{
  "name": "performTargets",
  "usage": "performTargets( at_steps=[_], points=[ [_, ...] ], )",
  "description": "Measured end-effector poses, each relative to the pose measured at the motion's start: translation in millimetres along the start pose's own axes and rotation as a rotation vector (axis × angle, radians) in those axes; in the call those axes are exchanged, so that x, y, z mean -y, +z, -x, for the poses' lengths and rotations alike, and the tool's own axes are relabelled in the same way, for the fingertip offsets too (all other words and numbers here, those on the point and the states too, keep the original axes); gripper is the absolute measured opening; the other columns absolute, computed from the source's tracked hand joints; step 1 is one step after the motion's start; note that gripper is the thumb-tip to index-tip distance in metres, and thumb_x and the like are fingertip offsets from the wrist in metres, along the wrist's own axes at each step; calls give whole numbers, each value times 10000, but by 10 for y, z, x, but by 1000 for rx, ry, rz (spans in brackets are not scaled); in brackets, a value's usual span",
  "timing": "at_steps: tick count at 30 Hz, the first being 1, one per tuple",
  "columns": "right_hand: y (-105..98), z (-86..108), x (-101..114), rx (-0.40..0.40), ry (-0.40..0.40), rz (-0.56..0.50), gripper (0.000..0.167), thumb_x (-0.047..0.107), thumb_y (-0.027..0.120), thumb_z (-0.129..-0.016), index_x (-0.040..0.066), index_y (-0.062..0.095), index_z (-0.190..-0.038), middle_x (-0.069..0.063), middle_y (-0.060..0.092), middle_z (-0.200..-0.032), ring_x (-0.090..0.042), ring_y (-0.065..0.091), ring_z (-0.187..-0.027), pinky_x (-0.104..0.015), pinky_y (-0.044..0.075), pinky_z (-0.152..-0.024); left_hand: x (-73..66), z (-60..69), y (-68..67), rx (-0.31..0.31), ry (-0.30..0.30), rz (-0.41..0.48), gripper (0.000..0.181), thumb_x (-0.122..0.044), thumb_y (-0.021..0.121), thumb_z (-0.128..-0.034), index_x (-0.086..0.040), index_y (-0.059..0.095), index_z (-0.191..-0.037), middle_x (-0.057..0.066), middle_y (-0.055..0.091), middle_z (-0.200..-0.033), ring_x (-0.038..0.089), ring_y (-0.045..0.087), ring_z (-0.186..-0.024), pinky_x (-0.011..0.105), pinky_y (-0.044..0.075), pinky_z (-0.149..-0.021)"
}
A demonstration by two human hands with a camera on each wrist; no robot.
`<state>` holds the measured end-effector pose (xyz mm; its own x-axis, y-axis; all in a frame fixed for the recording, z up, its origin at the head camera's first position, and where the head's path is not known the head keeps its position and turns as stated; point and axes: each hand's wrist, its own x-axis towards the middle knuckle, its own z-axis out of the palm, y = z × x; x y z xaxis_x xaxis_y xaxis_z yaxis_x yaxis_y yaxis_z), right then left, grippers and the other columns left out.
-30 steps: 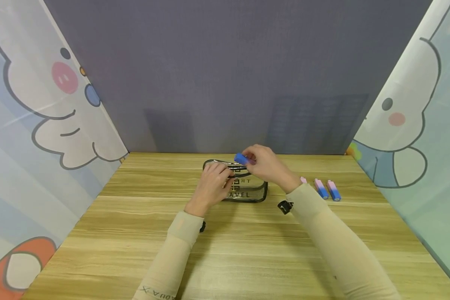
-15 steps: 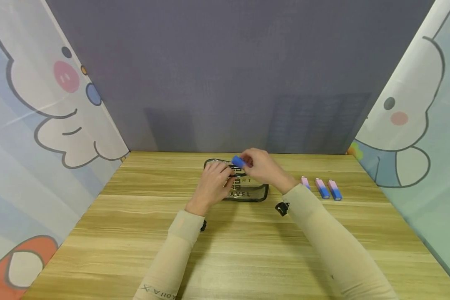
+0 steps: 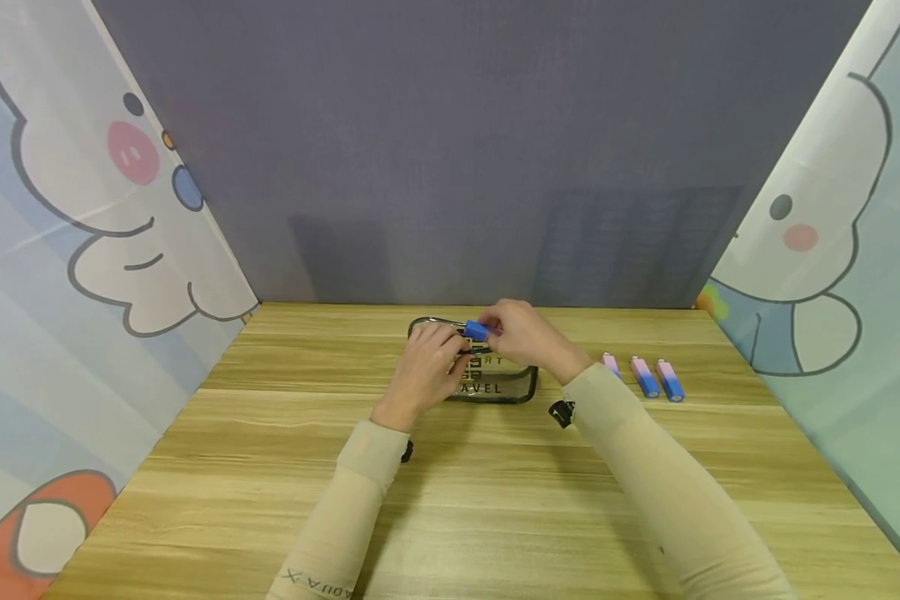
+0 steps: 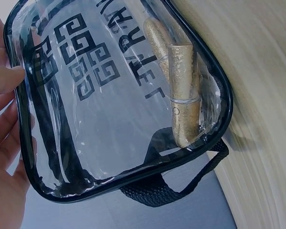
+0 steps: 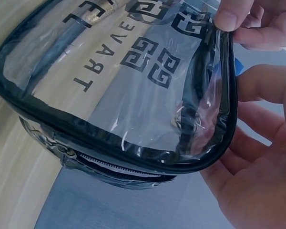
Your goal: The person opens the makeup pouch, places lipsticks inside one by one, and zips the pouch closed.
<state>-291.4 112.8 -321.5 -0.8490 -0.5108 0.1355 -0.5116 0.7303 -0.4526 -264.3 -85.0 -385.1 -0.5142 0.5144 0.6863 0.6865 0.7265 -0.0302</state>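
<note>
A clear toiletry bag point(image 3: 498, 388) with black edging and printed letters stands on the table. My left hand point(image 3: 427, 362) pinches its upper rim, thumb on the front in the left wrist view. My right hand point(image 3: 525, 333) holds a small pink-and-blue oblong case point(image 3: 477, 331) at the bag's opening, blue end to the left. In the right wrist view, only a bit of the blue case point(image 5: 238, 67) shows behind the rim, beside my right fingers point(image 5: 267, 83). Gold glittery tubes point(image 4: 183, 90) lie inside the bag.
To the right, three more pink-and-blue cases point(image 3: 645, 377) lie in a row, the nearest partly behind my right sleeve. The wooden table point(image 3: 457, 500) ends at a grey panel point(image 3: 450, 150). A black webbing handle point(image 4: 157, 193) hangs off the bag's end.
My right hand has moved slightly left and down, bringing the case lower at the bag's opening. The case now lies closer to level. My left hand has stayed on the rim.
</note>
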Motion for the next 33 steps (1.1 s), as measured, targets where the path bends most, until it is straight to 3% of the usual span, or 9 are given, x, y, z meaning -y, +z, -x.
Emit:
performTargets(
  at_steps=[5,10,18,33],
  points=[
    [-6,-5,8,17,4,20,233,89,627,-960,9,715,-1160,-88,632,-978,-229,586,-848,-379,517,-753,0,2,0,3,3,2,109,-100,811,-861,-90,716,-913,41,681,-963,257,620,-979,423,481,-901],
    [-37,38,8,28,-19,53,275,83,623,-975,-17,686,-1223,-127,645,-1055,-266,618,-936,-424,535,-823,-5,1,6,-1,5,-1,105,-90,808,-856,-90,717,-910,41,682,-958,256,622,-972,417,480,-893],
    [-99,131,-7,-35,-34,60,276,88,654,-962,-21,695,-1212,-143,668,-1089,-296,631,-997,-457,535,-869,-8,-4,6,3,-2,0,100,-99,804,-864,-98,724,-923,32,682,-962,245,621,-971,415,478,-904],
    [-224,230,-163,-29,17,74,296,115,620,-975,-26,688,-1226,-147,666,-1115,-320,630,-1042,-502,525,-902,-12,-5,-1,-1,-8,9,101,-81,801,-857,-89,727,-925,46,690,-972,250,622,-973,418,480,-913]
  ],
)
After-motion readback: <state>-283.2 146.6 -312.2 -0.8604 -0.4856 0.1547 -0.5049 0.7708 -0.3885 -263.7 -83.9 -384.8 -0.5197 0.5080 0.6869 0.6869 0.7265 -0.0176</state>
